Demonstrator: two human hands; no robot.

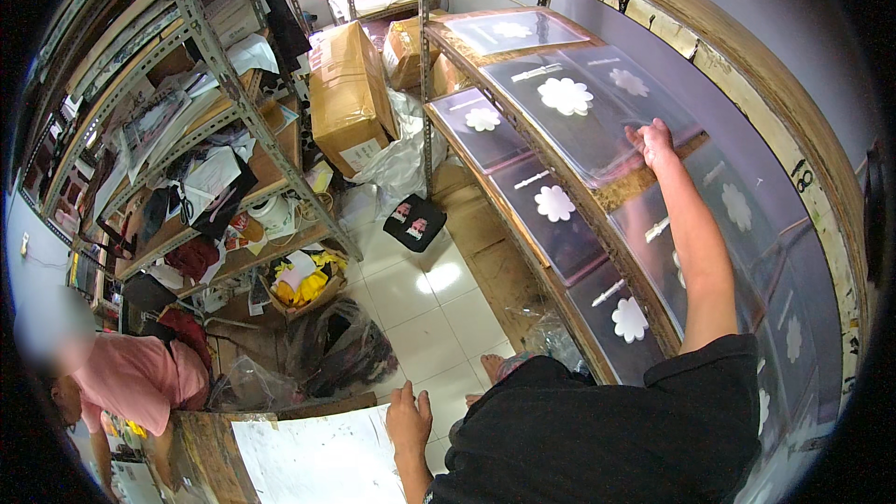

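My right arm stretches out to a long wooden rack [607, 194] that holds clear plastic sheets. My right hand [655, 142], its fingers partly spread, is at the near edge of a clear sheet [588, 145] with a white flower shape [566, 96]. Whether the fingertips touch it is hard to see. Low in front, my left hand [409, 418] is beside the right edge of a white sheet [317, 457]. Its fingertips point up, slightly apart. The white sheet has dark specks and lies over a wooden surface [205, 453].
A metal shelf unit [224, 65] packed with papers stands left. Cardboard boxes [347, 93] and a black folded garment [414, 223] are on the tiled floor [411, 322]. Clear plastic bags [341, 355] lie nearby. A person in a pink shirt [140, 369] bends at lower left.
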